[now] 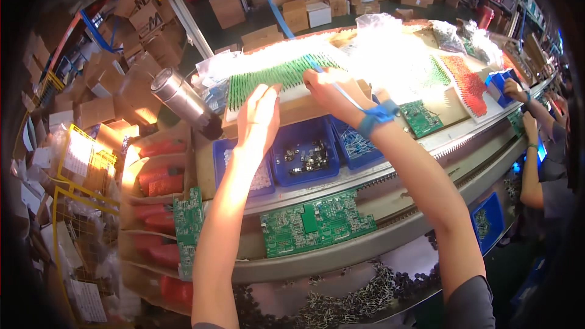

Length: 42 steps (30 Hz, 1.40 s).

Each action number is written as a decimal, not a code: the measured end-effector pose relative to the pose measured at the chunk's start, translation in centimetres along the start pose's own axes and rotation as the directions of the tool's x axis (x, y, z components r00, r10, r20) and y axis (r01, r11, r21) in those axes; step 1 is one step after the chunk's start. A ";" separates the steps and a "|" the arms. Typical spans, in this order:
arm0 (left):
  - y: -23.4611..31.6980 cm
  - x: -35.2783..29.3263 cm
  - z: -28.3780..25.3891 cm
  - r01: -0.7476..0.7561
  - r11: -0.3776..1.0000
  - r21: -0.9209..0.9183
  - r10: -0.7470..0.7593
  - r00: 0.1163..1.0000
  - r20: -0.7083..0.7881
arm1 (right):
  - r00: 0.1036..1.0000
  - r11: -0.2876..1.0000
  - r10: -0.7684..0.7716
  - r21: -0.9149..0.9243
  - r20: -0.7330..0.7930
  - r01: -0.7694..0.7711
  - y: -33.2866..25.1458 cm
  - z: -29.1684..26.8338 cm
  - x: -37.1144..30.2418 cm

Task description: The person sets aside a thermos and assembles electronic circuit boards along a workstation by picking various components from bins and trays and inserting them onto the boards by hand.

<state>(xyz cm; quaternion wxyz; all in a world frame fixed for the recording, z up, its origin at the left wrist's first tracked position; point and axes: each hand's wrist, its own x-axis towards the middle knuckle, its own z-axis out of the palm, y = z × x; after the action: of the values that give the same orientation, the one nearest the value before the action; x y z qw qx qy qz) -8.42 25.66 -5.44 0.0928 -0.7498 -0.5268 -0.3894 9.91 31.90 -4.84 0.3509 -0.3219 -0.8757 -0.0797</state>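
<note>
My left hand (261,114) is raised at the near edge of a white foam block, its fingers pinched together. What they hold, if anything, is too small to make out. Close by, my right hand (332,90) reaches to the block's right part, fingers closed at the rows of green leaded components (268,78); what is in them is hidden. A blue wrist strap (378,117) circles my right wrist. Below my hands are a blue bin of small metal parts (304,173), a bin of white parts (259,184) and a bin of pale-blue leaded pieces (356,143).
Green circuit boards (317,225) sit on the conveyor rail, another board (189,231) at left. A metal cylinder (177,94) leans beside cartons of red parts (161,183). Loose leaded parts (347,292) fill the lower tray. At right, a co-worker's hands (518,91) are near red components (464,79).
</note>
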 end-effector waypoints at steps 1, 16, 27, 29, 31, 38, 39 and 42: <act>-0.6 0.2 0.8 -0.001 0.997 0.082 -0.001 1.000 0.016 | 0.999 0.997 0.021 0.076 0.050 -0.025 -0.7 -1.6 -0.9; -2.6 4.3 2.0 0.166 0.979 0.115 -0.186 0.963 0.197 | 0.787 0.837 0.153 0.345 0.598 -0.425 -4.5 -9.9 -18.7; -3.5 3.4 2.6 -0.074 0.957 0.281 0.033 0.989 0.146 | 0.798 0.888 0.131 0.287 0.589 -0.358 -5.0 -9.8 -19.0; -3.3 3.4 3.1 -0.072 0.953 0.294 0.030 0.989 0.147 | 0.796 0.889 0.134 0.282 0.591 -0.360 -4.8 -9.8 -19.0; -3.0 3.2 3.4 -0.103 0.920 0.379 0.068 0.992 0.104 | 0.794 0.889 0.134 0.282 0.592 -0.360 -4.8 -9.8 -18.9; -2.0 2.8 1.6 -0.177 0.895 0.410 0.196 0.981 -0.006 | 0.748 0.921 0.078 0.239 0.659 -0.307 -5.0 -9.5 -17.9; -1.4 2.3 0.7 -0.194 0.919 0.343 0.214 0.977 -0.020 | 0.721 0.911 0.089 0.237 0.687 -0.339 -5.0 -9.4 -17.7; 2.2 -0.3 -1.3 -0.175 0.965 0.197 0.186 0.982 -0.036 | 0.720 0.885 0.084 0.281 0.688 -0.372 -4.9 -9.2 -17.6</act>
<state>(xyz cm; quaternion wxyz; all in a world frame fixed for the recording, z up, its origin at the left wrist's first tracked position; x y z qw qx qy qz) -7.21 23.80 -4.16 0.2140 -0.7715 -0.4888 -0.3466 21.64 15.84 -9.33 0.0850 -0.3580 -0.8915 0.2642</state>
